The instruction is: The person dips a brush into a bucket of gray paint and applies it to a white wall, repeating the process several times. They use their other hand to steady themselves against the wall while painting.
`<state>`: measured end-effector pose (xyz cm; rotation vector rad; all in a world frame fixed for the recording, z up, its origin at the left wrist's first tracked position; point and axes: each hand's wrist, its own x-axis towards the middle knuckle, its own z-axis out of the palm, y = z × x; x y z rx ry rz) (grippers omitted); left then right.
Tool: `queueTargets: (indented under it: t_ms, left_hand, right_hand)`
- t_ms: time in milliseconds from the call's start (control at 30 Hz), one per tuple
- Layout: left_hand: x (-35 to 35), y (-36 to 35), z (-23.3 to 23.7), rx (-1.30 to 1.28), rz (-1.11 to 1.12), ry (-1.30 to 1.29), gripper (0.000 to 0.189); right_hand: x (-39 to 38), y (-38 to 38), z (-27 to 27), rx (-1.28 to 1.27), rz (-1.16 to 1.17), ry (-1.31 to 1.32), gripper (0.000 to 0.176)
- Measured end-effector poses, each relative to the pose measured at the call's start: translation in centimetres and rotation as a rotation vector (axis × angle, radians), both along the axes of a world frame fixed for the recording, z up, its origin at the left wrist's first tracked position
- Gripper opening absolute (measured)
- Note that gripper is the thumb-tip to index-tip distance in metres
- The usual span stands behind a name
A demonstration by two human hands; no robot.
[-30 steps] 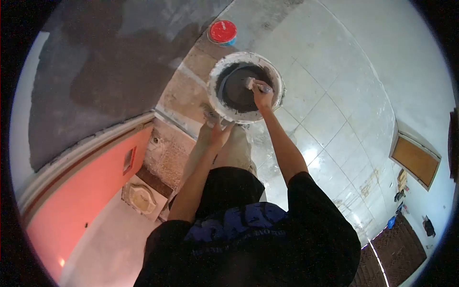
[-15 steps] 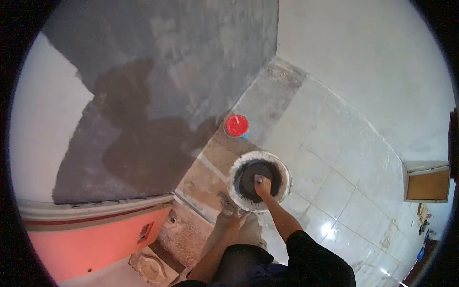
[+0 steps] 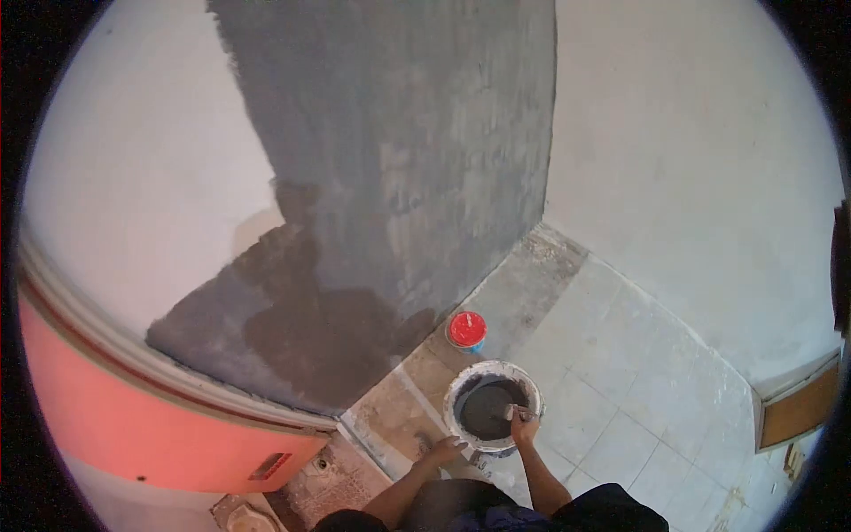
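Observation:
A round bucket point(image 3: 450, 390) with a smeared white rim stands on the floor before me, dark grey wet mix point(image 3: 483, 406) inside it. My right hand point(image 3: 525, 427) is closed round a short-handled tool point(image 3: 509, 411) at the bucket's right inner side. The tool's pale part shows over the mix, but I cannot tell its exact kind. Close to the bucket's near-left rim is my left hand point(image 3: 448, 450), fingers stretched out and holding nothing.
Beyond the bucket stands a small tub with a red lid point(image 3: 468, 328). The wall point(image 3: 381, 222) at the left is partly coated dark grey, with my shadow on it. A pink panel point(image 3: 168, 417) runs along the lower left. Tiled floor point(image 3: 612, 381) extends right towards a white wall point(image 3: 674, 177).
The view has tilted up, showing more wall. My right hand has moved from the mix's middle to the bucket's right side, bringing the tool up. My left hand's fingers have straightened near the rim.

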<state>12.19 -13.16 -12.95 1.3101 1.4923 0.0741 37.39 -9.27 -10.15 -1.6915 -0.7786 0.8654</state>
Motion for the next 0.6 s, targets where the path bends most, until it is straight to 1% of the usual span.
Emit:
queueTargets:
  t_ms: [33,100,167,233,267,300,333,367,400,467,500,533,567,600]
  left_hand:
    - [-0.7,-0.2,0.6,0.073,-0.056,-0.019,0.069]
    - [-2.0,0.1,2.5,0.22,-0.168,-0.051,0.07]
    - [-2.8,-0.1,4.8,0.278,-0.184,-0.083,0.073]
    - [-2.5,-0.5,7.9,0.245,-0.104,-0.054,0.074]
    - [-2.0,-0.7,9.6,0.182,-0.017,-0.007,0.074]
    - [-2.0,-1.2,10.1,0.158,0.018,0.014,0.075]
    - [-2.3,-1.8,9.2,0.134,0.054,0.034,0.075]
    - [-2.8,-2.2,8.3,0.152,0.04,0.029,0.076]
    - [-3.3,-2.5,7.3,0.171,0.028,0.025,0.076]
    - [-3.5,-2.9,8.7,0.16,0.114,0.002,0.071]
    - [-3.5,-3.4,9.9,0.15,0.154,-0.011,0.068]
    - [-3.7,-3.5,11.3,0.166,0.172,-0.055,0.063]
    - [-4.1,-3.2,13.9,0.183,0.189,-0.1,0.058]
    - [-4.8,-3.2,13.9,0.209,0.239,-0.121,0.053]
  right_hand:
    - [0.3,0.1,-0.7,-0.017,-0.001,0.006,0.018]
    - [0.0,1.3,-0.3,-0.023,-0.024,0.033,0.022]
    - [-0.3,2.0,-0.1,-0.015,-0.074,0.075,0.024]
    - [-0.4,2.6,-0.3,0.058,-0.054,-0.058,0.016]
    - [-0.7,2.8,-0.4,0.094,-0.045,-0.123,0.013]
    - [-1.0,2.6,0.3,0.071,-0.036,-0.039,0.013]
    - [-1.4,2.5,1.5,0.048,-0.03,0.043,0.013]
    - [-1.6,2.3,2.8,0.025,-0.024,0.125,0.013]
    - [-1.7,2.0,3.7,0.015,-0.012,0.039,0.013]
    - [-1.8,1.4,5.4,-0.004,0.013,-0.133,0.013]
    - [-2.0,0.6,7.1,0.047,0.042,0.124,0.013]
    - [-1.6,0.9,3.7,0.066,0.024,0.167,0.014]
    - [-1.0,1.2,-0.9,0.086,0.005,0.21,0.016]
    - [-1.2,1.4,-1.1,0.106,-0.014,0.253,0.018]
